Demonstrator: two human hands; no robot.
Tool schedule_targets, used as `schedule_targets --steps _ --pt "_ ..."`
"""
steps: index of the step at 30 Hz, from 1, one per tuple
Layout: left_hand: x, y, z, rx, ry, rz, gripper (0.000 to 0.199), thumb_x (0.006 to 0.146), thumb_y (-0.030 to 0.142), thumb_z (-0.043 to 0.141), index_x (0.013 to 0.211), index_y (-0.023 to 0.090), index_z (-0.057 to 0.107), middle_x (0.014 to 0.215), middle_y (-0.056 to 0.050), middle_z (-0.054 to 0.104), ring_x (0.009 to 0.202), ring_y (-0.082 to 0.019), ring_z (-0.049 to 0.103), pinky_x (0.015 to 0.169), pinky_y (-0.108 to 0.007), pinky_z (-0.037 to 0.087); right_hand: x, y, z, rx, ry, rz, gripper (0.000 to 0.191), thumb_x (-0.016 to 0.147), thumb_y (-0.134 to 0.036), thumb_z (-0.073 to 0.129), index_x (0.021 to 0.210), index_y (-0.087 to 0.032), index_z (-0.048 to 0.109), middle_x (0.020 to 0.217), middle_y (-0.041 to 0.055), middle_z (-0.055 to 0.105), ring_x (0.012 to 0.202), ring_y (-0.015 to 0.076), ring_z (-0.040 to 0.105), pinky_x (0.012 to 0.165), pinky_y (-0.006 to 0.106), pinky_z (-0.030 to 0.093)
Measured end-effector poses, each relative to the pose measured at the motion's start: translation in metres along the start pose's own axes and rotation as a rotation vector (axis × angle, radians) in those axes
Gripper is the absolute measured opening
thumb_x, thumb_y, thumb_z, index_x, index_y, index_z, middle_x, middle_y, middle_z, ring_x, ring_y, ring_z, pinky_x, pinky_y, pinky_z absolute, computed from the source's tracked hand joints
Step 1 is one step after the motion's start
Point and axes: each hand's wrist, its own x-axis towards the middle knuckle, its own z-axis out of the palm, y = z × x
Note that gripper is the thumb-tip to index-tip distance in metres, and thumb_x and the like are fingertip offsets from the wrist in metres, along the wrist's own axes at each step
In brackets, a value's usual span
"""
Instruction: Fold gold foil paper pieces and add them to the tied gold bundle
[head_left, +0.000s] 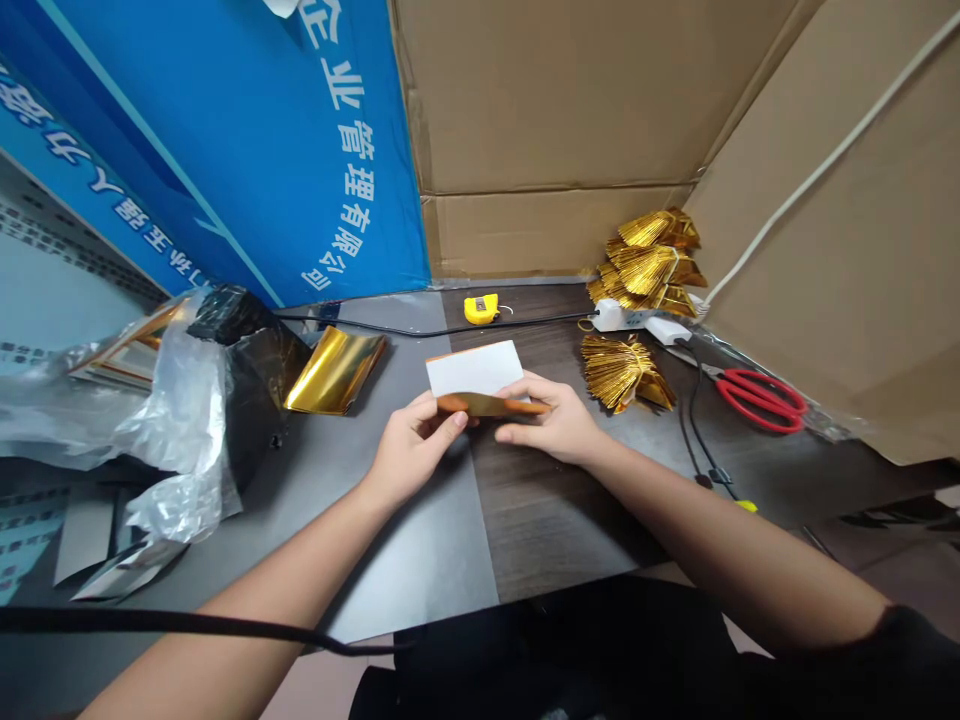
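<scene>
A sheet of gold foil paper [491,405] is held between both hands above the table, its white side [474,370] facing up behind a gold front edge. My left hand [420,440] pinches the left end, thumb on the near side. My right hand [551,420] grips the right end, with fingers behind the paper and the thumb below. Left of the hands lies a gold foil stack [337,370]. To the right is a pleated gold fan bundle [626,373], and several more fans [649,262] are piled behind it.
Red-handled scissors [761,400] lie at the right, near a white power strip [622,316] and black cables. A yellow tape measure [481,309] sits at the back. A black box [259,390] with clear plastic wrap [187,400] stands left. Cardboard [555,100] rises behind the table [555,540].
</scene>
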Motion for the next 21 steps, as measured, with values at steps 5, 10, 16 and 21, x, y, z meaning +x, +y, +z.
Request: schedule_targets --steps 5,10,16,21 --pt "-0.002 0.006 0.002 0.178 -0.059 0.096 0.033 0.087 0.049 0.072 0.082 0.017 0.076 0.108 -0.011 0.073 0.11 -0.029 0.065 0.1 -0.042 0.051 -0.002 0.004 0.002 -0.128 0.101 -0.029 0.033 0.085 -0.052 0.076 0.09 -0.02 0.075 0.093 0.0057 0.072 0.085 0.0198 0.067 0.081 0.035 0.056" --pt "-0.002 0.008 0.0 0.149 0.038 0.14 0.03 0.087 0.047 0.071 0.087 0.017 0.073 0.107 -0.01 0.07 0.099 -0.022 0.065 0.088 -0.033 0.052 -0.002 -0.003 0.004 -0.201 0.062 -0.002 0.025 0.079 -0.042 0.081 0.084 -0.018 0.075 0.083 0.0033 0.07 0.076 0.0175 0.064 0.072 0.032 0.053" --pt "-0.003 0.008 0.004 0.235 0.089 0.124 0.022 0.085 0.037 0.072 0.074 0.018 0.07 0.078 -0.003 0.066 0.073 -0.015 0.06 0.066 -0.026 0.044 0.0 0.0 0.009 -0.103 0.156 0.076 0.038 0.076 -0.054 0.082 0.083 -0.02 0.066 0.081 0.0019 0.068 0.077 0.0175 0.064 0.074 0.033 0.056" --pt "-0.006 0.005 0.007 0.297 0.041 0.086 0.018 0.08 0.033 0.076 0.078 0.019 0.066 0.073 0.001 0.063 0.064 -0.011 0.054 0.061 -0.024 0.042 0.0 0.002 0.015 -0.043 0.213 0.1 0.045 0.072 -0.058 0.084 0.084 -0.022 0.059 0.083 0.0015 0.067 0.078 0.0175 0.063 0.077 0.035 0.056"
